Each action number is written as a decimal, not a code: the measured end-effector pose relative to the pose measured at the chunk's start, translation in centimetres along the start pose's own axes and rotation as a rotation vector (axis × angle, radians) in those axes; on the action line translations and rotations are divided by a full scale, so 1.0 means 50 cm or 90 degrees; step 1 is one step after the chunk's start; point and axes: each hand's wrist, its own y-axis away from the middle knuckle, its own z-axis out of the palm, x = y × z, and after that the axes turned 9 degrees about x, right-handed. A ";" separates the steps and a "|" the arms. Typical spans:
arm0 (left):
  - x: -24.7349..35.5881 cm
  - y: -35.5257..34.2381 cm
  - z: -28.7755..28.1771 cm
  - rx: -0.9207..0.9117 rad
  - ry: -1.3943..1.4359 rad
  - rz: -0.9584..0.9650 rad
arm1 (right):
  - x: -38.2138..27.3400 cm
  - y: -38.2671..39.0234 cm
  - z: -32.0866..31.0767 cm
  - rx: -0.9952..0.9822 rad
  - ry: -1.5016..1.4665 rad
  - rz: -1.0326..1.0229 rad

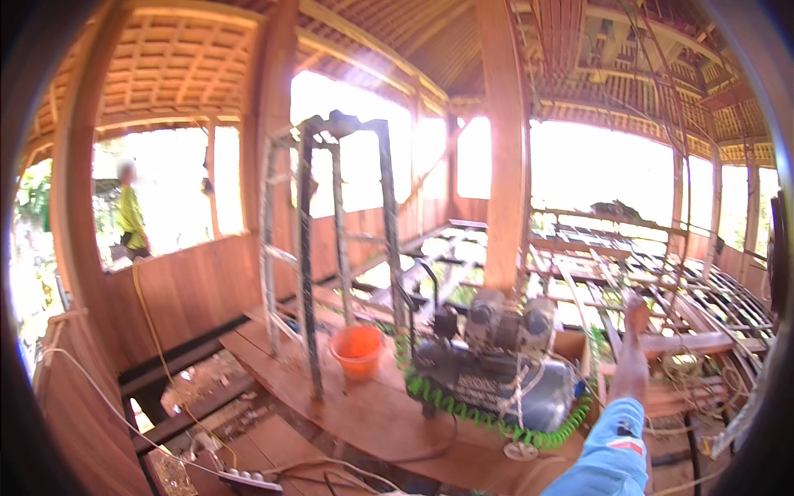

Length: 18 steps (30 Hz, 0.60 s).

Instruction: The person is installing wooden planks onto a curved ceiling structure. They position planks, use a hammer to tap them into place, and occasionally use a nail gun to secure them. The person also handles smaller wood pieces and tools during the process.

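Note:
My right hand (pixel 636 312) reaches forward at the end of a bare forearm and a light blue sleeve (pixel 610 446). It is raised over the open floor frame, small and blurred, so its fingers and anything in them cannot be made out. Nearest to its left is an air compressor (pixel 504 388) with a dark grey tank, two motor heads on top and a green coiled hose (pixel 463 415) looped along its front. Beside the compressor stands an orange bucket (pixel 357 351), under a paint-splashed stepladder (pixel 308 273). My left hand is out of view.
Boards (pixel 331 413) carry the compressor, with gaps between beams around them. A wooden post (pixel 503 149) rises behind. Right of it spread open floor joists (pixel 662 281). Cables and a power strip (pixel 248 481) lie low. Beyond the left wall stands a person in yellow (pixel 131 211).

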 end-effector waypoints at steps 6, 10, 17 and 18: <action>0.038 -0.134 0.141 -0.071 0.049 0.116 | -0.048 0.041 -0.093 -0.118 0.052 0.090; 0.044 -0.189 0.228 -0.110 0.041 0.127 | -0.174 0.040 -0.132 -0.111 -0.090 0.013; 0.050 -0.269 0.238 -0.170 0.010 0.165 | -0.383 0.069 -0.205 -0.231 -0.082 -0.131; 0.051 -0.286 0.239 -0.186 0.014 0.181 | -0.380 0.055 -0.210 -0.214 -0.081 -0.177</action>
